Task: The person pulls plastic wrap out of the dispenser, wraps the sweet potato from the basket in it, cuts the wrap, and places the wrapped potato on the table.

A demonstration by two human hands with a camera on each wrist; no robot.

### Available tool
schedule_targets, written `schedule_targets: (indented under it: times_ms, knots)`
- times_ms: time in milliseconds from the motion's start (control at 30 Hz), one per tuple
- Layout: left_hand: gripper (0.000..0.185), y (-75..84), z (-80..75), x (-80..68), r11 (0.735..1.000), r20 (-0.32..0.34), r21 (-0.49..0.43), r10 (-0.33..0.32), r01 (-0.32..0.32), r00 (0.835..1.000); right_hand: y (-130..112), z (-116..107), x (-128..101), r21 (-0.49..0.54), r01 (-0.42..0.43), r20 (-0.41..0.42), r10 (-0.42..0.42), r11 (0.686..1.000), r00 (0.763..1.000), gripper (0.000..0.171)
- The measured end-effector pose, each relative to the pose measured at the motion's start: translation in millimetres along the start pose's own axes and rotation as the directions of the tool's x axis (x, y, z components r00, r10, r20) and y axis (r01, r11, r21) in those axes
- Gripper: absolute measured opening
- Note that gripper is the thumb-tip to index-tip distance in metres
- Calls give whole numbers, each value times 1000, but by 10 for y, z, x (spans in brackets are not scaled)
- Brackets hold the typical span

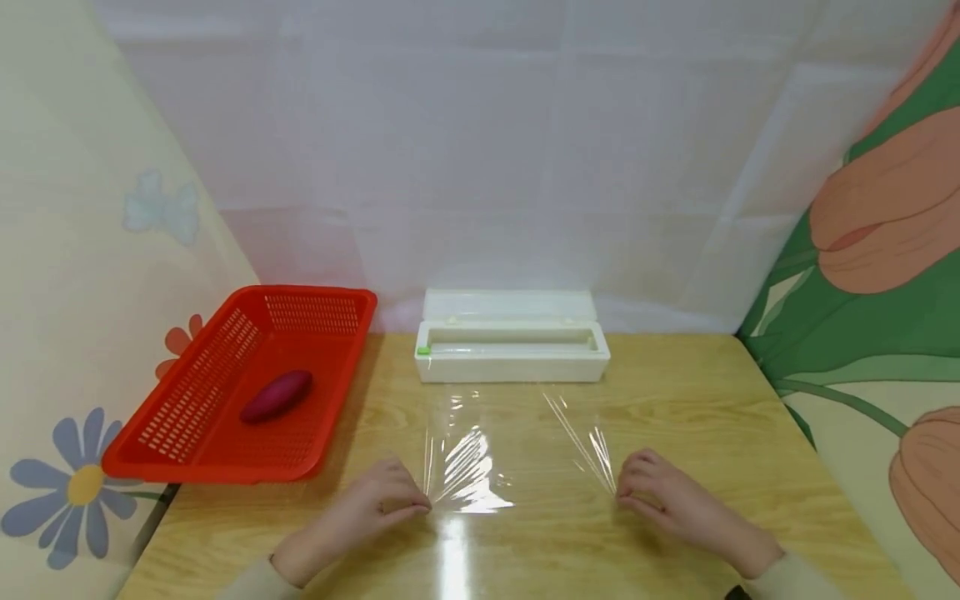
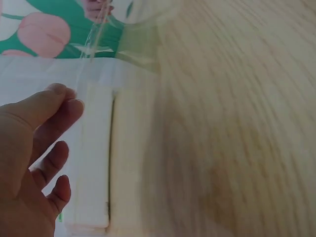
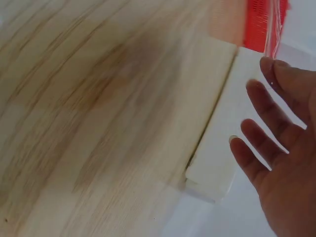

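Note:
A sheet of clear plastic wrap (image 1: 468, 467) stretches from a white dispenser box (image 1: 513, 369) toward the front of the table. My left hand (image 1: 378, 497) pinches the sheet's front left corner between thumb and forefinger. At the front right corner, my right hand (image 1: 660, 496) pinches it the same way. Both wrist views show the other fingers loosely bent, with the wrap pulled into creases at the fingertips. The box lid (image 1: 510, 305) stands raised at the back, and a small green slider (image 1: 423, 351) sits at the box's left end.
To the left, a red plastic basket (image 1: 330, 425) holds a purple sweet potato (image 1: 277, 397). The wooden table (image 1: 697, 400) ends at a white cloth (image 1: 480, 167) behind the box. Printed panels with flowers stand on both sides.

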State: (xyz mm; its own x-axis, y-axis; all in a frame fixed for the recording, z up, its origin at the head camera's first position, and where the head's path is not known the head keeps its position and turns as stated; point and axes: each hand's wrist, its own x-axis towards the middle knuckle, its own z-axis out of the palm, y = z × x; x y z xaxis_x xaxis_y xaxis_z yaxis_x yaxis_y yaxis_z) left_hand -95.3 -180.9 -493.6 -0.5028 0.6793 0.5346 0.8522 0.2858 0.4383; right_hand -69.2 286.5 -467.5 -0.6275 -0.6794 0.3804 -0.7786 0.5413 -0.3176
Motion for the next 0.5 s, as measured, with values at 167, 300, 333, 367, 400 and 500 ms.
schedule_targets:
  times_ms: [167,300,333,367,400,500]
  knots:
    - [8,-15,68,-19,993,135,113,-60,45,989,65,95,42,-58,46,78,-42,997,996,14]
    - [2,-17,110,7,980,219,193,-93,50,971,87,149,86,-67,49,152,-39,997,988,10]
    - [3,-16,121,17,977,235,206,-98,49,967,91,162,93,-66,46,166,-34,997,986,10]
    - [4,-17,132,25,974,247,220,-101,45,964,94,175,95,-69,45,177,-32,997,984,10]
    - [5,-15,142,32,972,255,231,-102,42,962,97,186,98,-73,45,188,-30,996,982,10]
    - [5,-15,174,41,966,259,252,-118,51,959,101,212,98,-83,30,223,-10,996,975,10]
